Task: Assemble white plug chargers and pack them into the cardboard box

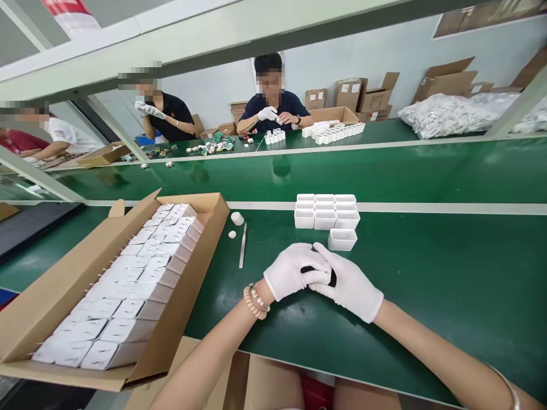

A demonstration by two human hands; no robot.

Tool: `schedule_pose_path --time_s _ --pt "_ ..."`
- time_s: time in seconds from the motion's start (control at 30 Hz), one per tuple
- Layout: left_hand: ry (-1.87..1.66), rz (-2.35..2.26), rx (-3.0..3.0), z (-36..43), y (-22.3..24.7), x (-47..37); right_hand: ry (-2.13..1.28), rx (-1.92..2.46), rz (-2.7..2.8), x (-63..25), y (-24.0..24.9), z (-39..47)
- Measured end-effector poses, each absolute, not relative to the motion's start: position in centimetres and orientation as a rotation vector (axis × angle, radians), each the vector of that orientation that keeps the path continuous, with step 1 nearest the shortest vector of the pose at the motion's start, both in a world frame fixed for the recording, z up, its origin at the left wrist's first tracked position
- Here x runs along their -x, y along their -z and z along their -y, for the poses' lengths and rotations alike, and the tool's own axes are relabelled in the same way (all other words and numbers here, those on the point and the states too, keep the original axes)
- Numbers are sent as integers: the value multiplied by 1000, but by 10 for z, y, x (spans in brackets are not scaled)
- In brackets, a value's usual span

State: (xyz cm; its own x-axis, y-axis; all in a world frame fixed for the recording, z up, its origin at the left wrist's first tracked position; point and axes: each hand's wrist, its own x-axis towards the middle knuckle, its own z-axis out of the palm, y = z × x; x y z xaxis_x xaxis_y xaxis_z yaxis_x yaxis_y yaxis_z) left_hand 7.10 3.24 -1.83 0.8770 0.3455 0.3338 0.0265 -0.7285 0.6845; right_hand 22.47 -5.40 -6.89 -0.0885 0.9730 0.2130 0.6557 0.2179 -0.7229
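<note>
My left hand (296, 272) and my right hand (349, 283), both in white gloves, meet above the green work surface. Their fingers are closed together around a small black object (333, 278), mostly covered by the gloves, so its kind cannot be made out. Just beyond my fingertips stands a single white open-topped plastic housing (342, 241). Behind it, a block of similar white housings (325, 218) is lined up in rows. To the left of my hands lie metal tweezers (243, 246), with a small white round part (237, 218) and a white disc (232, 234) near their tip.
On the left, a long open cardboard box (194, 273) holds rows of white housings (128, 290). A green conveyor belt (384, 173) runs beyond a pale rail (427, 208). Across it, people work among small parts (213, 144) and white housings. A metal beam (213, 40) crosses overhead.
</note>
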Motion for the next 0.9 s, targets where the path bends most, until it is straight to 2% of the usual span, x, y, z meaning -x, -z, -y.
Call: schedule_pose_path --time_s 0.3,0.43,0.6,0.73,0.9 --pt "-670 -390 -2110 -33 24 -58 -576 1405 1792 -224 60 54" --pt "-592 -239 -2149 -36 22 -51 -830 1443 1510 -228 51 57" --pt "-701 -182 -2311 -26 21 -62 -1167 1244 1323 -227 32 65" --pt "-882 -234 -2410 -16 18 -69 -1224 1155 1330 -225 22 65" --pt "-825 -253 -2424 -15 16 -67 -1231 1223 1456 -228 32 62"
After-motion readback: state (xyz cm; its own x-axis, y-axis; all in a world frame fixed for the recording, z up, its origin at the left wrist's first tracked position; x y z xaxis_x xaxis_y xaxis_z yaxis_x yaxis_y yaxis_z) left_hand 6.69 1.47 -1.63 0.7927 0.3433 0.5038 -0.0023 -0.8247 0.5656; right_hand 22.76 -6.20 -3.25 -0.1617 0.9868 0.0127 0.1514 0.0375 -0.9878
